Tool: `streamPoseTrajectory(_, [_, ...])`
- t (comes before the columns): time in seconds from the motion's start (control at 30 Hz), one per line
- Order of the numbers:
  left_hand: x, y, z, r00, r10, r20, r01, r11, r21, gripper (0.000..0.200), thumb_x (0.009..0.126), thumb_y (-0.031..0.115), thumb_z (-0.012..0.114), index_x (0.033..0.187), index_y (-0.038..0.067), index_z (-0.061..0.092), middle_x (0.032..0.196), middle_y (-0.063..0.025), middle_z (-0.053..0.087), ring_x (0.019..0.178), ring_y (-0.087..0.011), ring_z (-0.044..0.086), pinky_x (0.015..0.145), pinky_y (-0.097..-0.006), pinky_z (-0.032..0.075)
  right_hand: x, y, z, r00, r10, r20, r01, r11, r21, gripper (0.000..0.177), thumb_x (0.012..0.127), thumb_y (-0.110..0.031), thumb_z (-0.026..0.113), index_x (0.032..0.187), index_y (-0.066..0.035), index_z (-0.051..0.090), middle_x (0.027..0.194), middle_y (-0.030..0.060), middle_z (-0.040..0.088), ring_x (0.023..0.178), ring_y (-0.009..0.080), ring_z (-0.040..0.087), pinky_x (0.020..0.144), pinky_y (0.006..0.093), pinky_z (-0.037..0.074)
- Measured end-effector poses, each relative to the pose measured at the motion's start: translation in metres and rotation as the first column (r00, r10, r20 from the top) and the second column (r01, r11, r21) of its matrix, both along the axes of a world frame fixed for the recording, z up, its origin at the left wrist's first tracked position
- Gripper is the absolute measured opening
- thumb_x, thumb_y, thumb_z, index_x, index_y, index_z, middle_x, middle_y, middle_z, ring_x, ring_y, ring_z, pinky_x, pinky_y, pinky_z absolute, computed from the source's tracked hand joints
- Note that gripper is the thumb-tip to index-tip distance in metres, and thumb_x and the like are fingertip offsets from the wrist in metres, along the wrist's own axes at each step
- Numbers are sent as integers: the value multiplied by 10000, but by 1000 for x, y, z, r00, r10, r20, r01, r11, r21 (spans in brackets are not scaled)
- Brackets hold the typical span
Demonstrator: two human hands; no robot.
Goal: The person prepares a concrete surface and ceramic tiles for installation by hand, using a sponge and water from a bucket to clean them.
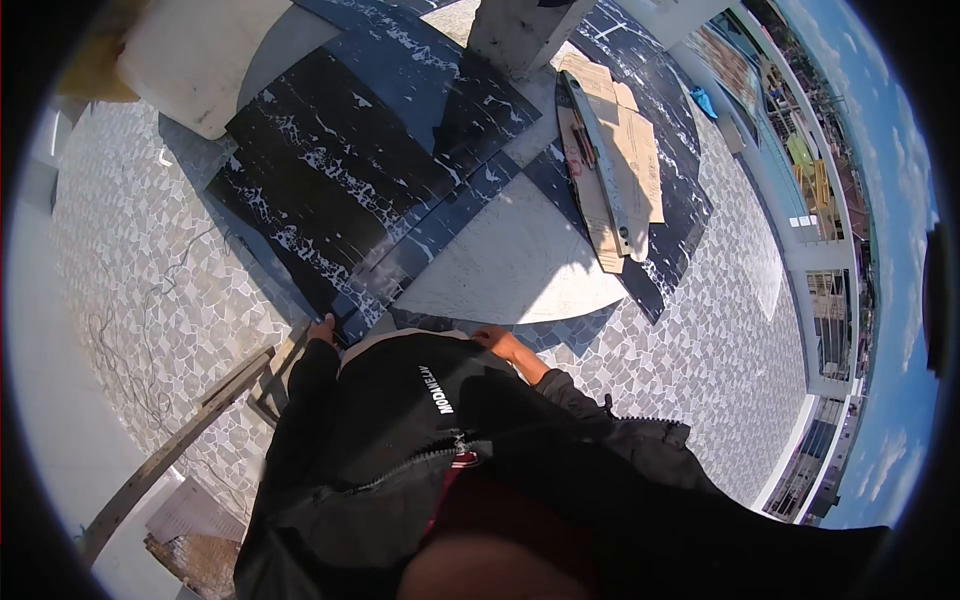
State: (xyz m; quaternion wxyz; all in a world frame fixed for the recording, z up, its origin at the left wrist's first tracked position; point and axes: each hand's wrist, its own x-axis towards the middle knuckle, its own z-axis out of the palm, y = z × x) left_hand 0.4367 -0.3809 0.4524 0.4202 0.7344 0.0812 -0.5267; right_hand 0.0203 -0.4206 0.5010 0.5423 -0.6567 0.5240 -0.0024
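My left hand point(322, 328) is at the near left corner of a glossy black marble-patterned tile point(330, 150) with white veins, its fingers closed at the edge. That tile lies on a larger stack of similar dark pieces, partly in shadow. My right hand point(494, 340) is low in front of my body, by the near edge of a white round-edged tabletop point(520, 260); its fingertips are hidden, so I cannot make out a hold. Farther right, a long spirit level point(597, 170) lies on cardboard point(630, 150), with a small dark tool beside it.
A wooden bar point(190, 430) slants up from the lower left beside my left arm. A grey pillar point(520, 35) stands behind the tiles, and a white slab point(190, 60) is at the upper left. Thin cords point(150, 310) trail over the stone-patterned floor. A railing wall point(810, 230) runs along the right.
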Motion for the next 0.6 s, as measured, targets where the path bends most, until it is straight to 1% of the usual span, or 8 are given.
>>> streamPoseTrajectory(0.1, [4,2,0,998,-55,26,56,998,-21,304,883,206,614,1103,9,546,943,-102,619,822,-262,605,738,-411,506,-13,8,-44,999,6,-51,-7,1000,-19,286,817,-306,554,949,-78,665,943,166,657,920,337,623,775,405,475])
streamPoseTrajectory(0.37, [8,6,-9,993,-120,6,120,989,-83,339,875,224,621,1158,86,496,993,-96,596,867,-268,603,732,-474,523,-1,26,-6,997,4,73,12,975,-220,285,831,-308,547,968,-88,664,1023,149,652,999,332,603,816,406,467])
streamPoseTrajectory(0.4, [15,12,-32,992,-128,5,128,986,-104,425,816,254,678,1131,6,537,943,-109,611,788,-251,606,596,-387,495,0,26,-1,996,6,91,16,970,-244,285,833,-309,546,971,-89,664,1033,146,651,1009,331,600,822,406,466])
streamPoseTrajectory(0.43, [13,11,-18,991,-132,13,132,986,-104,425,816,254,678,1131,6,537,943,-109,611,788,-251,606,596,-387,495,1,25,2,995,3,99,21,969,-245,285,833,-309,546,971,-89,664,1033,146,651,1009,331,600,822,406,466])
streamPoseTrajectory(0.5, [6,10,5,988,-155,6,155,985,-73,456,821,270,670,1160,9,511,983,-116,602,834,-258,604,614,-384,503,4,16,9,942,330,-59,-333,941,-52,515,834,-318,576,1274,-65,484,1197,172,572,1094,325,563,891,375,450])
streamPoseTrajectory(0.53, [16,16,-13,969,-247,-2,246,964,-103,471,811,259,667,1166,-2,497,1014,-133,604,870,-263,606,667,-366,516,26,-3,56,876,444,-188,-424,895,135,454,836,-284,559,1207,-25,530,1167,191,586,1079,330,568,876,386,454])
streamPoseTrajectory(0.57, [20,17,2,963,-270,1,269,959,-93,471,811,259,667,1166,-2,497,1014,-133,604,870,-263,606,667,-366,516,26,-15,40,821,531,-211,-498,846,191,411,827,-273,555,1157,-28,564,1141,191,598,1064,328,574,865,388,456])
streamPoseTrajectory(0.6, [21,19,29,755,-606,250,626,780,-1,480,806,243,657,1184,0,487,1034,-147,602,875,-261,609,700,-349,515,22,-20,18,763,607,-224,-555,792,255,373,818,-261,552,1108,-30,599,1115,192,611,1050,326,580,854,391,458])
